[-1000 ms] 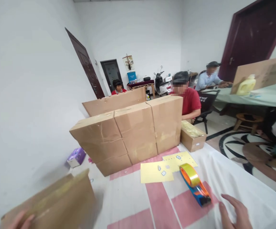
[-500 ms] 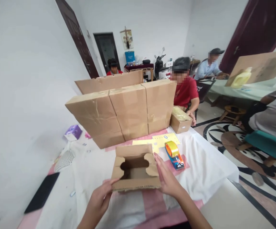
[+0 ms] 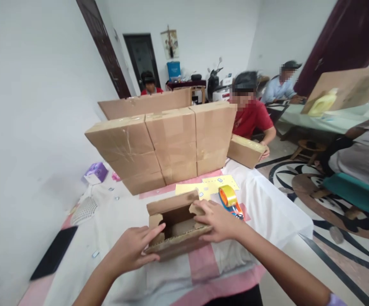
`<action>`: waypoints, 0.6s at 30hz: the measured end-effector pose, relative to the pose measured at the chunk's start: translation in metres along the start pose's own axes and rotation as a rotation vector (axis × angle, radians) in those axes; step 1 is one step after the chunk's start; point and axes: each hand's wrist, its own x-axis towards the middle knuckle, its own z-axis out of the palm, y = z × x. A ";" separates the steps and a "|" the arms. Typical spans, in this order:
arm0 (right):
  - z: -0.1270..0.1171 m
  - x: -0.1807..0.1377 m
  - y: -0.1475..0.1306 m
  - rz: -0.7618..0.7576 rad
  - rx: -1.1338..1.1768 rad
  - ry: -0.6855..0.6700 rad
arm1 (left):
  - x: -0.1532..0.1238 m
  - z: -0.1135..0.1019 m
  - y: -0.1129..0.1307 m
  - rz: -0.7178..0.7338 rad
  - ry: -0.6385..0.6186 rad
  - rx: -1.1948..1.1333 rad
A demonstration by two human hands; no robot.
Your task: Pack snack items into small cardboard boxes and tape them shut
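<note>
A small cardboard box (image 3: 181,246) with its top flaps up lies on the cloth in front of me, its inside dark and partly hidden. At its left end, my left hand (image 3: 136,246) has the index finger over the side flap and the thumb low against the front wall. Across the right end, my right hand (image 3: 218,221) lays its fingers over the other side flap, thumb at the front. Just beyond my right hand is a tape dispenser (image 3: 231,199) with a yellow roll, partly covered by that hand.
A wall of taped cartons (image 3: 178,148) stands behind the box. Yellow sheets (image 3: 216,185) lie before it. On the left are a purple tissue pack (image 3: 95,173) and a black flat object (image 3: 55,250). A co-worker in red (image 3: 251,117) holds a taped carton (image 3: 246,151).
Both hands have shifted from the box's outer sides onto its side flaps. The box has turned slightly, and its side flaps lean inward less visibly. The co-worker's carton has swung to the right.
</note>
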 end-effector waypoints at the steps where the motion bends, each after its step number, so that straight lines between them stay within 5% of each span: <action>1: 0.000 0.002 0.001 -0.008 -0.004 0.007 | 0.003 -0.002 -0.002 0.002 -0.014 0.007; 5: 0.008 -0.005 0.002 0.087 0.055 0.119 | -0.002 0.013 -0.022 -0.083 0.131 0.017; 8: 0.034 -0.024 0.004 0.234 0.178 0.333 | -0.015 0.048 -0.046 -0.187 0.472 -0.076; 12: 0.097 -0.049 0.009 0.386 0.403 0.746 | -0.026 0.103 -0.055 -0.362 0.861 -0.395; 15: 0.146 -0.058 0.007 0.477 0.670 0.953 | -0.025 0.128 -0.038 -0.518 0.952 -0.618; 18: 0.167 -0.063 -0.001 0.619 0.909 1.140 | -0.025 0.127 -0.025 -0.596 0.975 -0.713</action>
